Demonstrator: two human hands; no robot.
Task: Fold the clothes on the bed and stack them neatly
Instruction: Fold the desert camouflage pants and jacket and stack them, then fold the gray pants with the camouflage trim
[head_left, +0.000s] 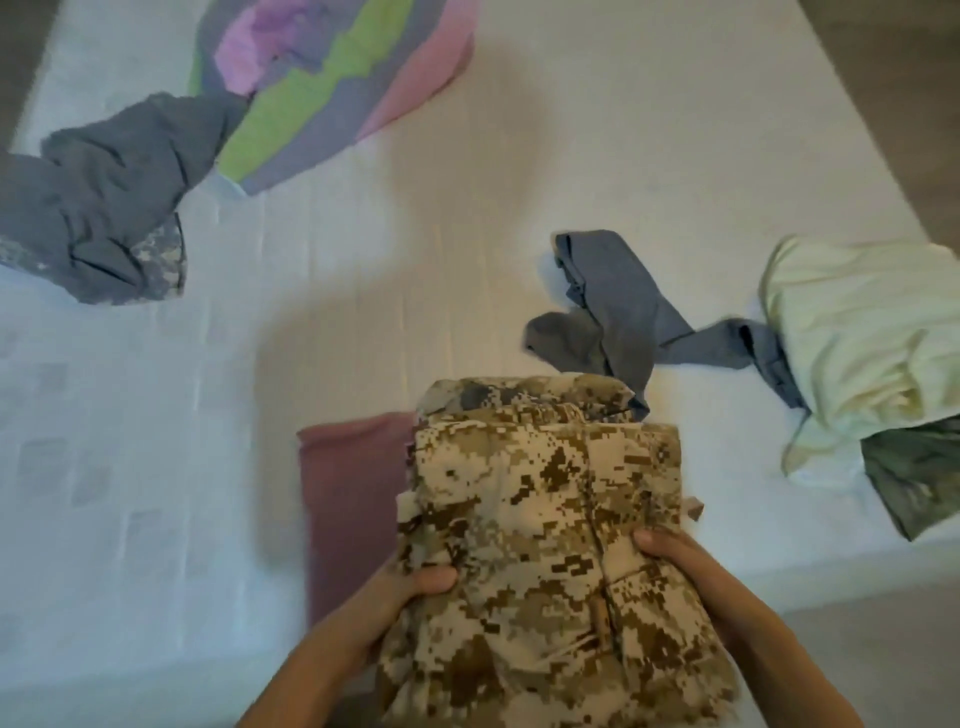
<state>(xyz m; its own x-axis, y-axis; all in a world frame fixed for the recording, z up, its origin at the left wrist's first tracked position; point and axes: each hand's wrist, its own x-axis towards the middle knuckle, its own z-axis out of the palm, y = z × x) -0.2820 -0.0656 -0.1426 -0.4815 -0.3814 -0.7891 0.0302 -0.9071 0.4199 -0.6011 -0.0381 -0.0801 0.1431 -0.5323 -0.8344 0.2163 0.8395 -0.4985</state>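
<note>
1. A folded camouflage garment sits at the near edge of the bed, partly over a folded maroon cloth.
2. The left hand grips its near left edge, thumb on top.
3. The right hand grips its near right edge.

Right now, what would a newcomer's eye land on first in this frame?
The folded tan camouflage garment at bottom centre, gripped by the left hand and right hand, partly hiding a folded maroon piece. Then the bright striped cloth at the far left of the white bed, and a pale yellow garment at the right edge.
</note>
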